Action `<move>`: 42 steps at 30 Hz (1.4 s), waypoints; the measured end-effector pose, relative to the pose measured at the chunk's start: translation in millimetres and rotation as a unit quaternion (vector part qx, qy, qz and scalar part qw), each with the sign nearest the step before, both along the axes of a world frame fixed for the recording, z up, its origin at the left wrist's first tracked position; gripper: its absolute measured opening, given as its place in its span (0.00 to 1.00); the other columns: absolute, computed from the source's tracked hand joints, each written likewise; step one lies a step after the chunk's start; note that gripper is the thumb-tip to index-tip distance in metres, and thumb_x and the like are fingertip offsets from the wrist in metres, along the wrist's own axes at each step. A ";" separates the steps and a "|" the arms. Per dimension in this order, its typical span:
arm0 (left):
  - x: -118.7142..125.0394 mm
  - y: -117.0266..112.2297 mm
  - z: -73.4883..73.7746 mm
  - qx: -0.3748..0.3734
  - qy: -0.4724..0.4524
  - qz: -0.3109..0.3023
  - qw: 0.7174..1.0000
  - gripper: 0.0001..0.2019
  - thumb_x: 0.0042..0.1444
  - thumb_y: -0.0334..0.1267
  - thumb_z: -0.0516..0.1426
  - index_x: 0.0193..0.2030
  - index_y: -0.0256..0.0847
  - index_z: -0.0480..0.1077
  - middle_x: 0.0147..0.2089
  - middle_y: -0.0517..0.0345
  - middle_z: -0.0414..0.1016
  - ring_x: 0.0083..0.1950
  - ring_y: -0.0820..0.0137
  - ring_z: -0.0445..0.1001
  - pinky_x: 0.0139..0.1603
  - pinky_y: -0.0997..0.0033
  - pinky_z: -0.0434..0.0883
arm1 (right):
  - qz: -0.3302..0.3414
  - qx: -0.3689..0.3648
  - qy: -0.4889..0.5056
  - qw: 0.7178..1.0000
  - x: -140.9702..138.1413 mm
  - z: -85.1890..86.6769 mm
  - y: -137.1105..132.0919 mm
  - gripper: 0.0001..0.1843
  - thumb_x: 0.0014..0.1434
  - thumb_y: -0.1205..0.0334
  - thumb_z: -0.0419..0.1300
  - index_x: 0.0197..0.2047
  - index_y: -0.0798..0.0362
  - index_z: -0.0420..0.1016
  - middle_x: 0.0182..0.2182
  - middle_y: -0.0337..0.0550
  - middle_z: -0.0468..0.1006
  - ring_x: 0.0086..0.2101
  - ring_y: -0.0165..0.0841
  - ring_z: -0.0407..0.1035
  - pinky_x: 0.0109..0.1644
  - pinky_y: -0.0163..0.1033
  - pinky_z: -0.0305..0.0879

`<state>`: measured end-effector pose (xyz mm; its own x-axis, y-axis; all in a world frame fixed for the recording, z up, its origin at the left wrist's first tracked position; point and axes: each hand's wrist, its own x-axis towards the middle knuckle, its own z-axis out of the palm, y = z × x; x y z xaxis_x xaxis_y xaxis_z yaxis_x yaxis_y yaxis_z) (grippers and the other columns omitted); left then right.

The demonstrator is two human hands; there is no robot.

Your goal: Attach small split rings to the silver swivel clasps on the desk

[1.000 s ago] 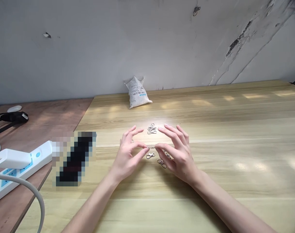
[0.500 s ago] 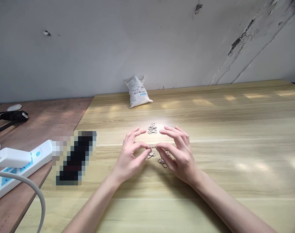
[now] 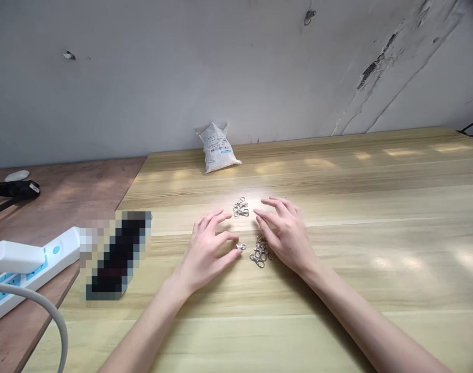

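Note:
My left hand [image 3: 208, 254] is open, with its thumb and index finger apart. A single silver swivel clasp [image 3: 241, 247] lies at those fingertips; I cannot tell whether they touch it. To the right, my right hand [image 3: 288, 235] is open over the table, its thumb and index finger close together and nothing visible between them. Just below its thumb is a heap of silver swivel clasps [image 3: 259, 253], partly covered by the hand. Beyond both hands, a second small group of swivel clasps [image 3: 241, 208] rests between the fingertips.
A white printed parcel bag [image 3: 217, 147] stands near the wall at the back of the wooden table [image 3: 376, 290]. At left are a blurred dark object [image 3: 117, 256], a white power strip [image 3: 57, 251] with a grey cable [image 3: 59, 321], and a black cabled item [image 3: 24, 189].
Both hands have parted from the small metal piece they pinched together. My right hand has moved up and away, uncovering more of the near heap. The view has shifted slightly.

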<state>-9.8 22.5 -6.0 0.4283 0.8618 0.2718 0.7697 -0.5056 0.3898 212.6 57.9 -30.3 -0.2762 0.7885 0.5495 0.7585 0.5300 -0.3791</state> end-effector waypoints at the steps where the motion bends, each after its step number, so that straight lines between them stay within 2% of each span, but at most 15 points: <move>1: -3.3 1.3 0.7 0.018 0.012 0.002 1.000 0.06 0.60 0.41 0.59 0.41 0.46 0.75 0.63 0.53 0.65 0.69 0.55 0.56 0.65 0.47 0.57 | 0.012 -0.003 0.000 1.000 3.3 1.3 1.1 0.11 0.66 0.64 0.55 0.46 0.51 0.78 0.47 0.51 0.76 0.52 0.44 0.65 0.53 0.52 0.62; 5: -25.0 10.4 3.3 0.065 0.031 0.070 0.995 0.08 0.62 0.41 0.57 0.45 0.46 0.74 0.61 0.52 0.68 0.65 0.56 0.62 0.65 0.46 0.57 | 0.112 -0.023 -0.026 0.993 8.3 9.1 -3.5 0.10 0.65 0.63 0.55 0.42 0.52 0.78 0.39 0.48 0.77 0.42 0.39 0.67 0.45 0.45 0.63; 7: -33.1 13.6 2.3 0.048 0.057 0.072 0.995 0.08 0.62 0.41 0.57 0.45 0.47 0.74 0.58 0.53 0.71 0.61 0.58 0.67 0.65 0.45 0.56 | 0.162 -0.027 -0.056 0.985 2.4 11.5 -10.5 0.09 0.65 0.61 0.57 0.42 0.52 0.78 0.39 0.47 0.76 0.42 0.39 0.66 0.46 0.45 0.63; 10: -35.8 14.7 -0.8 0.037 0.088 0.053 0.994 0.06 0.63 0.40 0.56 0.43 0.48 0.74 0.52 0.58 0.75 0.56 0.62 0.71 0.66 0.44 0.52 | 0.199 -0.016 -0.100 0.975 -12.3 11.5 -20.8 0.07 0.63 0.61 0.58 0.39 0.52 0.77 0.36 0.44 0.75 0.40 0.37 0.65 0.49 0.45 0.61; 15: -39.3 15.5 -1.7 0.058 0.097 0.049 0.992 0.07 0.63 0.40 0.56 0.42 0.48 0.75 0.52 0.58 0.76 0.55 0.63 0.72 0.68 0.44 0.49 | 0.179 0.062 -0.155 0.970 -25.6 8.2 -24.7 0.15 0.65 0.67 0.54 0.27 0.53 0.73 0.25 0.40 0.70 0.32 0.33 0.61 0.52 0.45 0.60; 19: -49.4 18.3 -0.7 0.052 0.090 0.068 0.992 0.07 0.61 0.44 0.58 0.43 0.48 0.75 0.53 0.56 0.75 0.55 0.61 0.72 0.67 0.44 0.51 | 0.163 0.087 -0.179 0.966 -24.7 8.1 -23.2 0.15 0.64 0.70 0.54 0.25 0.53 0.70 0.24 0.38 0.69 0.31 0.33 0.61 0.57 0.47 0.57; 29: -39.1 16.2 -1.2 0.046 0.086 0.052 0.994 0.06 0.63 0.39 0.55 0.39 0.48 0.75 0.48 0.60 0.76 0.51 0.66 0.73 0.67 0.46 0.52 | 0.074 0.036 -0.179 0.980 -23.2 8.2 -24.4 0.13 0.64 0.66 0.53 0.28 0.53 0.71 0.26 0.40 0.72 0.35 0.34 0.66 0.60 0.47 0.54; 36: -39.2 15.7 1.5 0.047 0.072 0.052 0.995 0.06 0.62 0.38 0.56 0.35 0.46 0.74 0.47 0.60 0.77 0.51 0.66 0.73 0.66 0.46 0.52 | 0.071 0.036 -0.185 0.980 -26.2 9.4 -25.2 0.10 0.65 0.64 0.54 0.33 0.52 0.74 0.30 0.41 0.73 0.36 0.36 0.65 0.59 0.47 0.54; 42: -26.3 12.0 4.0 0.019 -0.011 0.051 0.998 0.07 0.64 0.39 0.55 0.39 0.48 0.75 0.48 0.59 0.77 0.50 0.66 0.74 0.64 0.51 0.56 | 0.099 0.046 -0.165 0.980 -29.3 6.9 -22.5 0.10 0.59 0.70 0.56 0.27 0.53 0.72 0.25 0.39 0.72 0.32 0.34 0.65 0.57 0.45 0.55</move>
